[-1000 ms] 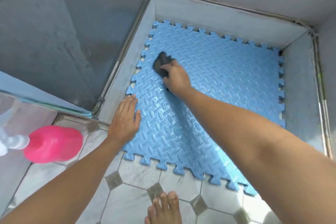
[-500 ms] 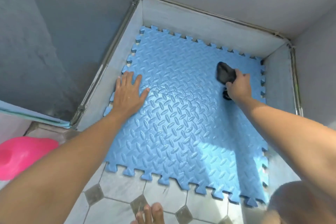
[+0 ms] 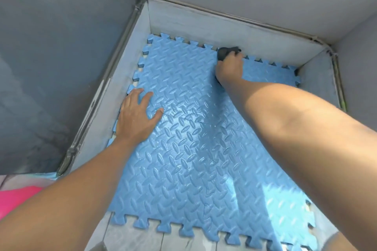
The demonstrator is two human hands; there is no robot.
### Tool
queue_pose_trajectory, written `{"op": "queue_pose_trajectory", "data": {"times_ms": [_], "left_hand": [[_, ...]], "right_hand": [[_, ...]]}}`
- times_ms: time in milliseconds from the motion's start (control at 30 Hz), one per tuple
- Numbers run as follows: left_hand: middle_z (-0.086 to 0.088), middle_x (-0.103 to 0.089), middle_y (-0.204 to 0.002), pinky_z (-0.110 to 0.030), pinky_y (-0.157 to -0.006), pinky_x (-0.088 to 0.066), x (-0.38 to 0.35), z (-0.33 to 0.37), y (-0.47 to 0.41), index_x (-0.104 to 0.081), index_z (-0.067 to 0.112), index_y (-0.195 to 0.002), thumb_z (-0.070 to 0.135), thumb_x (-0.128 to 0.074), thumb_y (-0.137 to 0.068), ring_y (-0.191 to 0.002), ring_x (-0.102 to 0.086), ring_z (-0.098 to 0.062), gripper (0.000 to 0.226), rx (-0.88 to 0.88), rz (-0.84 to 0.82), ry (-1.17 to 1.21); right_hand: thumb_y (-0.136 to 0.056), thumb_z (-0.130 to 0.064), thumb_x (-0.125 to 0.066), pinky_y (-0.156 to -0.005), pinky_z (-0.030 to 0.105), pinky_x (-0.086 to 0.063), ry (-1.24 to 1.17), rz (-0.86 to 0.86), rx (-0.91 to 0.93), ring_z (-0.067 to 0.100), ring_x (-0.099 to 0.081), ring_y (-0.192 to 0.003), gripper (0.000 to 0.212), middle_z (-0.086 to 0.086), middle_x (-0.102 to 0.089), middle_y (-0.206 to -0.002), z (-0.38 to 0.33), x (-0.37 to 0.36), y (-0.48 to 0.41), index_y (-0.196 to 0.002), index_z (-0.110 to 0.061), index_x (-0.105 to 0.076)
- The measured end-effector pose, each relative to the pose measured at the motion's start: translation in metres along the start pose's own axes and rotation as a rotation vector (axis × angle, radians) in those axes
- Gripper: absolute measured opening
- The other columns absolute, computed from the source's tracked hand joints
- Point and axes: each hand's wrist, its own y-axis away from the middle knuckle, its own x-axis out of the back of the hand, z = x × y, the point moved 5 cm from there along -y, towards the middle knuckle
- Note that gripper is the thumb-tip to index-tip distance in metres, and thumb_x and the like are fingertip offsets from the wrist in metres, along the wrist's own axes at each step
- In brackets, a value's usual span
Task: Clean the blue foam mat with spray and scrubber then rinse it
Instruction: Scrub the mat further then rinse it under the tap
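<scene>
The blue foam mat [image 3: 183, 159] with a tread pattern and jigsaw edges lies flat on the floor in a walled corner, and its surface looks wet. My right hand [image 3: 229, 67] is stretched to the mat's far edge and grips a dark scrubber [image 3: 223, 52], pressed against the mat next to the back wall. Lying flat with its fingers spread, my left hand [image 3: 137, 117] presses down on the mat's left side.
Grey walls [image 3: 204, 26] close in the mat at the back, left and right. A pink spray bottle [image 3: 14, 199] shows at the lower left edge, partly behind my left arm. Tiled floor [image 3: 142, 238] runs along the mat's near edge.
My right hand has swept the scrubber from the mat's left area to its right side and then up to the far edge. My left hand has slid onto the mat.
</scene>
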Motion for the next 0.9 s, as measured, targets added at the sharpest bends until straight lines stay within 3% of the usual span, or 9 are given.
{"op": "queue_pose_trajectory", "data": {"times_ms": [167,233,300,367,467,567,700,767,900], "left_hand": [[-0.004,-0.044,-0.152,-0.047,-0.117,-0.037,0.0,-0.003,-0.001,-0.057,0.022,-0.142,0.054,-0.064,-0.093,-0.142,-0.04,-0.027,0.059,-0.013,0.011,0.017],[-0.005,-0.045,-0.151,-0.046,-0.116,-0.037,0.001,-0.002,0.001,-0.058,0.021,-0.142,0.053,-0.066,-0.093,-0.141,-0.042,-0.027,0.059,-0.014,0.017,0.015],[-0.004,-0.045,-0.151,-0.046,-0.115,-0.038,0.002,-0.002,0.001,-0.058,0.021,-0.142,0.054,-0.066,-0.093,-0.142,-0.042,-0.027,0.059,-0.012,0.025,0.02],[-0.004,-0.045,-0.152,-0.048,-0.116,-0.038,0.002,-0.003,-0.001,-0.058,0.022,-0.142,0.058,-0.061,-0.093,-0.142,-0.041,-0.027,0.061,-0.005,0.018,0.025],[-0.003,-0.043,-0.154,-0.05,-0.117,-0.038,-0.001,-0.006,-0.002,-0.056,0.024,-0.143,0.064,-0.054,-0.091,-0.143,-0.041,-0.028,0.065,0.01,-0.009,0.022],[-0.003,-0.042,-0.155,-0.05,-0.118,-0.037,-0.003,-0.005,0.0,-0.055,0.024,-0.144,0.059,-0.06,-0.093,-0.144,-0.04,-0.029,0.063,0.013,-0.005,0.02],[-0.005,-0.043,-0.153,-0.048,-0.119,-0.034,-0.004,-0.004,-0.004,-0.055,0.022,-0.144,0.056,-0.064,-0.092,-0.144,-0.039,-0.029,0.063,-0.002,0.017,-0.02],[-0.006,-0.044,-0.153,-0.048,-0.119,-0.034,-0.005,-0.004,-0.002,-0.055,0.022,-0.144,0.058,-0.063,-0.092,-0.144,-0.04,-0.029,0.064,-0.009,0.009,-0.03],[-0.007,-0.04,-0.157,-0.049,-0.123,-0.027,-0.005,-0.002,-0.003,-0.052,0.02,-0.148,0.062,-0.057,-0.094,-0.148,-0.034,-0.028,0.068,-0.023,-0.031,-0.028]], "right_hand": [[-0.096,-0.026,-0.054,-0.093,0.048,-0.047,0.009,-0.194,0.446,0.037,-0.046,-0.123,0.045,0.014,-0.037,-0.143,-0.132,-0.058,0.055,-0.138,-0.013,-0.046],[-0.096,-0.023,-0.053,-0.09,0.047,-0.048,0.084,-0.28,0.646,0.035,-0.046,-0.123,0.049,0.013,-0.039,-0.141,-0.15,-0.067,0.08,-0.144,-0.016,-0.044],[-0.097,-0.02,-0.05,-0.091,0.046,-0.049,0.108,-0.278,0.728,0.036,-0.047,-0.121,0.052,0.013,-0.041,-0.138,-0.138,-0.059,0.078,-0.148,-0.018,-0.043],[-0.094,-0.016,-0.05,-0.094,0.045,-0.049,0.073,-0.227,0.631,0.035,-0.05,-0.118,0.054,0.012,-0.044,-0.131,-0.099,-0.04,0.056,-0.147,-0.025,-0.046],[-0.087,-0.008,-0.047,-0.099,0.037,-0.044,-0.019,-0.035,0.3,0.035,-0.054,-0.114,0.058,0.013,-0.047,-0.128,-0.003,0.01,0.013,-0.139,-0.032,-0.055],[-0.091,-0.006,-0.047,-0.105,0.038,-0.038,0.136,0.063,0.013,0.041,-0.049,-0.123,0.048,0.025,-0.053,-0.13,0.116,0.065,-0.018,-0.137,-0.012,-0.057],[-0.095,-0.015,-0.051,-0.108,0.039,-0.036,0.336,0.079,-0.363,0.038,-0.043,-0.131,0.046,0.019,-0.046,-0.141,0.215,0.099,-0.024,-0.139,-0.004,-0.047],[-0.096,-0.016,-0.048,-0.109,0.04,-0.034,0.27,0.033,-0.346,0.038,-0.042,-0.131,0.045,0.021,-0.043,-0.143,0.198,0.085,-0.02,-0.14,-0.004,-0.046],[-0.092,-0.012,-0.048,-0.103,0.042,-0.042,0.004,0.005,-0.046,0.04,-0.052,-0.119,0.042,0.018,-0.04,-0.143,0.081,0.037,0.016,-0.133,-0.006,-0.056]]}}
